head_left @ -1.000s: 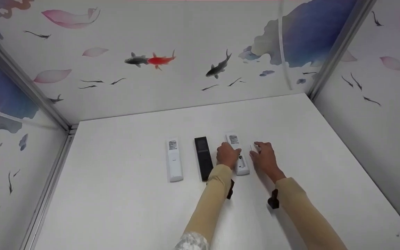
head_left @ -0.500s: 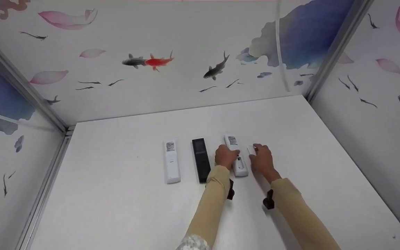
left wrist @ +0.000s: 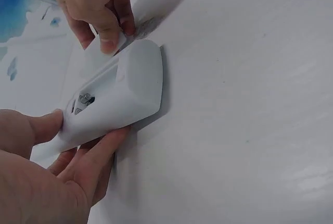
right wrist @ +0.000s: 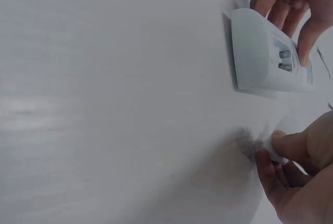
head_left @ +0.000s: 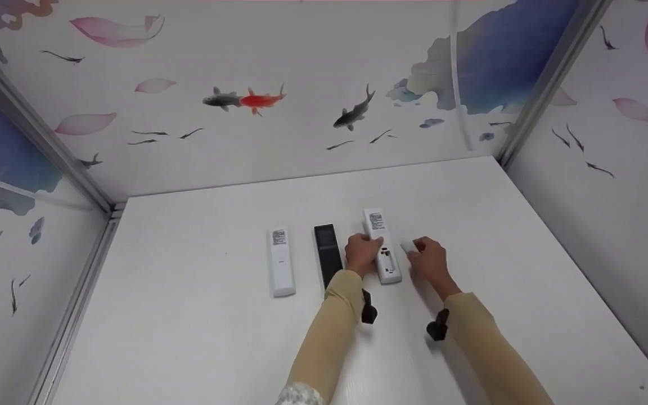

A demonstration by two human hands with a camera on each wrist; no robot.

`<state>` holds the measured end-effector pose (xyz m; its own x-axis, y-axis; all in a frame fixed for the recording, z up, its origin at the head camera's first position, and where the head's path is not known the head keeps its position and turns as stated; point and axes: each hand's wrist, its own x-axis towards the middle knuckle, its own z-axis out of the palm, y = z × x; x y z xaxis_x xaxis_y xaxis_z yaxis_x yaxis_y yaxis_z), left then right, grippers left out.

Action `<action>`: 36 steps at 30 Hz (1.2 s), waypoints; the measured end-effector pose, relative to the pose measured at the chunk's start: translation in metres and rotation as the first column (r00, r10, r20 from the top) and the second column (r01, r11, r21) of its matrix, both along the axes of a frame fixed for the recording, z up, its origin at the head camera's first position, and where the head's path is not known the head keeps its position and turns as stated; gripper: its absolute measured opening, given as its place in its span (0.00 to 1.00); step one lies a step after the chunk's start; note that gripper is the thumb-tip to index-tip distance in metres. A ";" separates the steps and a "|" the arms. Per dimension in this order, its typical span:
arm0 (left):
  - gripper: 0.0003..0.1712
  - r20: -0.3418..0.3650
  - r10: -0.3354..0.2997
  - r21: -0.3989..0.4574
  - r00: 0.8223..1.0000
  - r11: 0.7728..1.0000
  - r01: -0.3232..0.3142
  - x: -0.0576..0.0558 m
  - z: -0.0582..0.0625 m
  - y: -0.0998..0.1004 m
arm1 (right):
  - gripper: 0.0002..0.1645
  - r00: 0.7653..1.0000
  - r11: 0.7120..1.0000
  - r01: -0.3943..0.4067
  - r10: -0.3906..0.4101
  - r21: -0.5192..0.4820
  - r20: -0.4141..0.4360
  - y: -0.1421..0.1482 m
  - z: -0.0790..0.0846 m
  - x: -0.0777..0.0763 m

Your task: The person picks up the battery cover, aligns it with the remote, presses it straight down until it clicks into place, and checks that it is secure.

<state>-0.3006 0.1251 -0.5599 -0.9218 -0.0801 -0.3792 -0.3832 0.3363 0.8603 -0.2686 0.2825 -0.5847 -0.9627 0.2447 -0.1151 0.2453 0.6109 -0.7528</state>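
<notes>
My left hand (head_left: 361,253) grips a white remote control (head_left: 391,274) around its middle, with the thumb on top and fingers along the side and underneath. The remote lies back side up, a printed label at its far end. Its battery compartment is uncovered; metal springs (left wrist: 86,99) show inside in the left wrist view. Just to the right, my right hand (head_left: 430,261) pinches a small white battery cover (head_left: 408,246) between thumb and fingers, apart from the remote. Most of that cover is hidden by the fingers in the right wrist view.
A black remote control (head_left: 328,253) lies left of my left hand, partly behind the sleeve. Farther left is another white remote (head_left: 282,270), back side up with its cover on. White table (head_left: 189,315) bears them all, with printed panels (head_left: 301,50) around it.
The cover in my right hand has tilted and its outline shows differently between the fingers. My left hand has shifted slightly leftward on the remote, baring more of the battery compartment.
</notes>
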 end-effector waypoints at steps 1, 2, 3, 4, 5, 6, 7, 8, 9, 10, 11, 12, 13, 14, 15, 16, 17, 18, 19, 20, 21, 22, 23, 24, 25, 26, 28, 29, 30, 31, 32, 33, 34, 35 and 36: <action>0.23 0.002 0.004 0.010 1.000 1.000 -0.004 0.000 -0.001 -0.001 | 0.28 1.000 1.000 -0.007 0.007 -0.005 0.000 0.000 0.001 0.000; 0.23 0.003 0.004 0.020 1.000 1.000 -0.005 0.000 -0.001 -0.001 | 0.30 1.000 1.000 -0.014 0.014 -0.011 -0.002 -0.001 0.002 0.000; 0.23 0.007 0.006 0.032 1.000 0.999 -0.006 0.000 -0.001 -0.002 | 0.32 1.000 1.000 -0.024 0.024 -0.018 -0.005 -0.001 0.003 0.000; 0.23 0.009 0.005 0.043 1.000 0.999 -0.005 0.000 -0.001 -0.002 | 0.34 0.999 0.999 -0.037 0.036 -0.026 -0.010 -0.001 0.005 -0.001; 0.23 0.007 0.004 0.048 1.000 0.999 -0.004 0.000 -0.001 -0.002 | 0.35 0.999 0.998 -0.051 0.050 -0.035 -0.019 -0.002 0.006 -0.001; 0.23 0.006 0.002 0.054 1.000 0.999 -0.002 -0.001 -0.001 -0.001 | 0.36 0.998 0.997 -0.060 0.059 -0.049 -0.025 -0.002 0.008 -0.001; 0.23 0.003 -0.001 0.055 1.000 0.998 0.000 -0.001 -0.001 -0.001 | 0.36 0.997 0.996 -0.068 0.066 -0.065 -0.031 -0.002 0.009 -0.001; 0.22 0.003 -0.002 0.059 1.000 0.998 0.002 -0.001 -0.002 0.000 | 0.35 0.997 0.994 -0.075 0.072 -0.081 -0.040 -0.002 0.010 0.000; 0.22 0.007 -0.002 0.067 1.000 0.998 0.002 -0.002 -0.002 0.000 | 0.34 0.996 0.992 -0.081 0.076 -0.093 -0.048 -0.001 0.011 0.000; 0.22 0.008 -0.003 0.075 1.000 0.997 0.003 -0.003 -0.003 0.000 | 0.32 0.995 0.991 -0.085 0.079 -0.101 -0.057 -0.001 0.012 0.000; 0.22 0.007 -0.003 0.081 1.000 0.997 0.002 -0.003 -0.003 -0.001 | 0.31 0.994 0.990 -0.088 0.081 -0.108 -0.067 -0.001 0.014 0.000; 0.22 0.014 -0.004 0.092 1.000 0.996 0.003 -0.004 -0.003 -0.001 | 0.30 0.993 0.990 -0.093 0.084 -0.110 -0.080 -0.001 0.014 0.001; 0.22 0.017 -0.007 0.100 1.000 0.995 0.005 -0.004 -0.004 -0.002 | 0.28 0.992 0.990 -0.096 0.087 -0.104 -0.095 0.000 0.015 0.001; 0.22 0.019 -0.009 0.109 1.000 0.994 0.007 -0.004 -0.004 -0.002 | 0.27 0.990 0.990 -0.101 0.090 -0.099 -0.111 0.000 0.015 0.001; 0.21 0.023 -0.011 0.122 1.000 0.993 0.008 -0.004 -0.004 -0.003 | 0.25 0.988 0.990 -0.104 0.091 -0.095 -0.128 0.000 0.016 0.002; 0.21 0.025 -0.017 0.128 1.000 0.992 0.014 -0.005 -0.003 -0.004 | 0.24 0.985 0.990 -0.108 0.093 -0.095 -0.144 0.000 0.016 0.002; 0.21 0.026 -0.023 0.132 0.999 0.991 0.019 -0.005 -0.003 -0.004 | 0.24 0.983 0.989 -0.111 0.094 -0.100 -0.155 0.000 0.015 0.002; 0.21 0.029 -0.028 0.138 0.999 0.990 0.024 -0.004 -0.003 -0.005 | 0.23 0.981 0.988 -0.115 0.097 -0.102 -0.166 0.000 0.015 0.003; 0.21 0.030 -0.033 0.140 0.999 0.990 0.029 -0.004 -0.003 -0.005 | 0.23 0.980 0.987 -0.118 0.099 -0.106 -0.173 0.000 0.015 0.003; 0.21 0.033 -0.037 0.146 0.999 0.989 0.032 -0.004 -0.003 -0.006 | 0.23 0.978 0.986 -0.124 0.104 -0.108 -0.178 -0.001 0.015 0.003; 0.20 0.035 -0.038 0.147 0.999 0.989 0.033 -0.004 -0.003 -0.006 | 0.23 0.977 0.985 -0.133 0.112 -0.109 -0.182 -0.001 0.014 0.003; 0.20 0.029 -0.041 0.139 0.999 0.990 0.036 -0.004 -0.003 -0.006 | 0.23 0.975 0.984 -0.142 0.120 -0.107 -0.186 -0.001 0.015 0.004; 0.20 0.025 -0.041 0.132 0.999 0.990 0.038 -0.004 -0.003 -0.006 | 0.23 0.973 0.983 -0.153 0.131 -0.106 -0.190 -0.001 0.015 0.004; 0.20 0.020 -0.042 0.127 0.999 0.991 0.039 -0.004 -0.003 -0.006 | 0.24 0.971 0.981 -0.164 0.142 -0.105 -0.195 -0.002 0.015 0.004; 0.20 0.015 -0.043 0.121 0.999 0.992 0.041 -0.004 -0.003 -0.006 | 0.25 0.968 0.979 -0.177 0.153 -0.106 -0.199 -0.003 0.015 0.005; 0.20 0.010 -0.044 0.115 0.999 0.992 0.043 -0.004 -0.003 -0.006 | 0.26 0.966 0.976 -0.187 0.162 -0.110 -0.203 -0.004 0.016 0.005; 0.20 0.002 -0.045 0.105 0.999 0.993 0.045 -0.004 -0.003 -0.007 | 0.27 0.963 0.971 -0.201 0.172 -0.127 -0.209 -0.006 0.017 0.006; 0.20 0.001 -0.045 0.107 0.999 0.993 0.044 -0.004 -0.003 -0.008 | 0.27 0.962 0.968 -0.207 0.175 -0.140 -0.211 -0.007 0.017 0.006; 0.20 0.000 -0.043 0.104 0.999 0.994 0.043 -0.004 -0.003 -0.008 | 0.26 0.962 0.966 -0.210 0.175 -0.152 -0.211 -0.008 0.017 0.006; 0.20 0.001 -0.040 0.105 0.999 0.994 0.040 -0.004 -0.004 -0.009 | 0.25 0.961 0.964 -0.213 0.177 -0.161 -0.210 -0.010 0.018 0.007; 0.20 0.002 -0.038 0.106 0.999 0.994 0.038 -0.004 -0.004 -0.009 | 0.24 0.963 0.961 -0.211 0.173 -0.176 -0.208 -0.011 0.018 0.007; 0.20 0.002 -0.036 0.110 0.999 0.993 0.035 -0.004 -0.005 -0.009 | 0.23 0.963 0.960 -0.211 0.171 -0.186 -0.209 -0.012 0.018 0.007; 0.20 -0.002 -0.035 0.109 0.999 0.993 0.034 -0.004 -0.005 -0.010 | 0.22 0.962 0.958 -0.212 0.170 -0.195 -0.212 -0.014 0.018 0.007; 0.20 -0.004 -0.034 0.111 0.999 0.993 0.034 -0.004 -0.006 -0.010 | 0.21 0.961 0.957 -0.216 0.173 -0.195 -0.216 -0.015 0.018 0.007; 0.20 -0.003 -0.034 0.113 0.999 0.993 0.034 -0.004 -0.006 -0.010 | 0.21 0.959 0.956 -0.222 0.179 -0.191 -0.220 -0.016 0.017 0.007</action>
<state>-0.3050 0.1146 -0.5659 -0.9239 -0.0056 -0.3827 -0.3719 0.2496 0.8941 -0.2613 0.2665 -0.5672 -0.9979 0.0347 0.0546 -0.0330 0.4536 -0.8906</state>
